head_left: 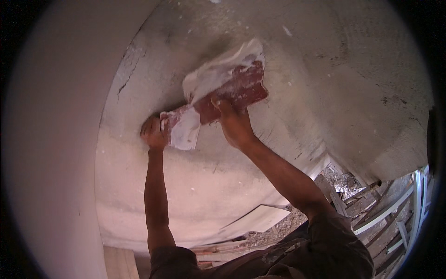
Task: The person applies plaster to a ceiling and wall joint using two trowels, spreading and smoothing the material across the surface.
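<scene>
My left hand (155, 132) is closed on one end of a small flat reddish-brown scraper (174, 118), whose face is largely coated in white putty. My right hand (236, 124) grips a larger flat reddish-brown plate (239, 88), the thumb lying on its face and the other fingers hidden beneath. A thick layer of white putty (223, 67) covers the plate's far side. The two tools meet or overlap at the plate's left end; whether they touch is unclear. Both are in front of a rough grey wall (302, 79).
A smooth pale surface (51, 130) borders the wall on the left, and a crack (127, 76) runs near that edge. Low at the right lie wooden planks (367, 207) and pale curved strips (388, 211). A pale board (258, 217) rests on rubble (283, 228) below.
</scene>
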A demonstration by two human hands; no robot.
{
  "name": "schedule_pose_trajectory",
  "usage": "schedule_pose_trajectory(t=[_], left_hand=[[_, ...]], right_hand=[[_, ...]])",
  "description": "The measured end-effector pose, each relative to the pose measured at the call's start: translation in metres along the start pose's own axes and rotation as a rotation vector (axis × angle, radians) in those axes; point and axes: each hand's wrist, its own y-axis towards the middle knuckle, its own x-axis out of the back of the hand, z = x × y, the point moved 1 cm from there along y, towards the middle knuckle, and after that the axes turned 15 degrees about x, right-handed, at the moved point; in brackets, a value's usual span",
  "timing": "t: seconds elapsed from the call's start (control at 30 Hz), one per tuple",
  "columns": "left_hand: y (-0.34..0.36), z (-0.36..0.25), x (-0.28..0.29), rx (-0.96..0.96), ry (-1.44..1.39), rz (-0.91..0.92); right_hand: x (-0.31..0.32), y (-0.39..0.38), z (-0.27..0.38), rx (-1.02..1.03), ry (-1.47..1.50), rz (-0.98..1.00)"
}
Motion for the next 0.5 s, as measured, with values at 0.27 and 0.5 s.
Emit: schedule_pose_trajectory(t=[0.27,0.5], left_hand=[[-0.002,-0.001,0.002,0.023,-0.049,0.048],[0.005,-0.01,0.006,0.023,-0.085,0.04]], right_hand=[[-0.058,0.139,0.008,0.663,-0.066,0.179],[-0.078,0.199,0.018,1.141,-0.39,0.045]])
